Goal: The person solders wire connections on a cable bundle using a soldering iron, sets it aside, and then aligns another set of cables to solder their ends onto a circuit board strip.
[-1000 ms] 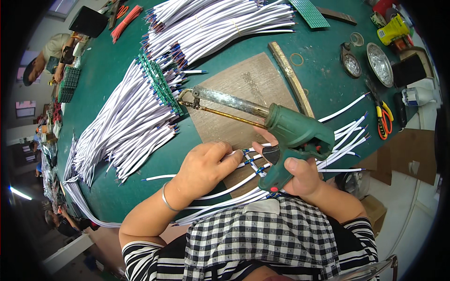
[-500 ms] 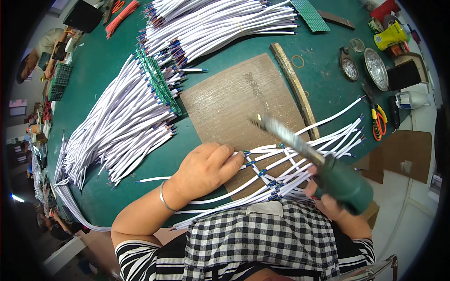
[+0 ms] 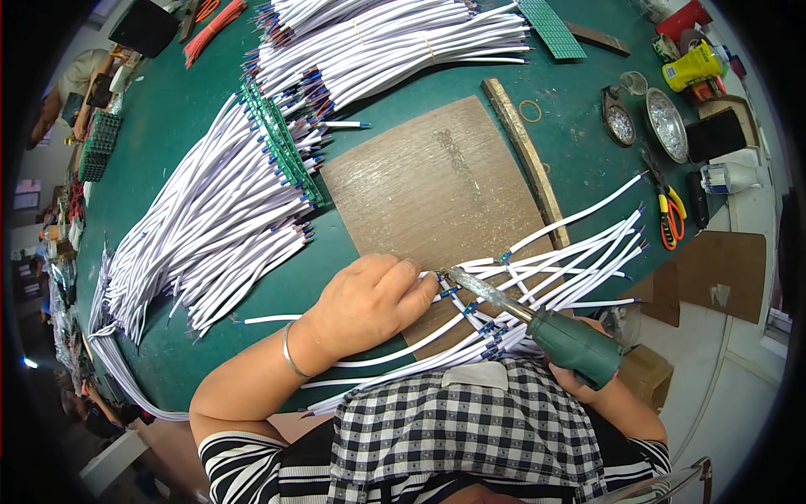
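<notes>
My left hand [image 3: 365, 298] is closed, thumb and forefinger pinching a white cable close to its small blue-and-green joint [image 3: 445, 291]. Wrapped around the green handle of a soldering iron [image 3: 579, 343] is my right hand [image 3: 573, 386], partly hidden beneath it. The iron's metal tip points left and meets the joint area beside my left fingertips; exact contact is hard to make out. Several white cables [image 3: 579, 262] with small joints cross one another under the iron, lying over the lower part of a brown wooden board [image 3: 428, 185].
Bundles of white cables [image 3: 197, 214] with green circuit strips [image 3: 281, 143] lie left, more cables [image 3: 403, 42] behind. A wooden bar [image 3: 525, 160] runs along the board. At right are a metal dish [image 3: 667, 126], pliers [image 3: 672, 220] and a yellow bottle [image 3: 693, 69].
The soldering iron has come down and left, its tip moving from over the board to the joint at my left fingertips. My left hand has barely moved.
</notes>
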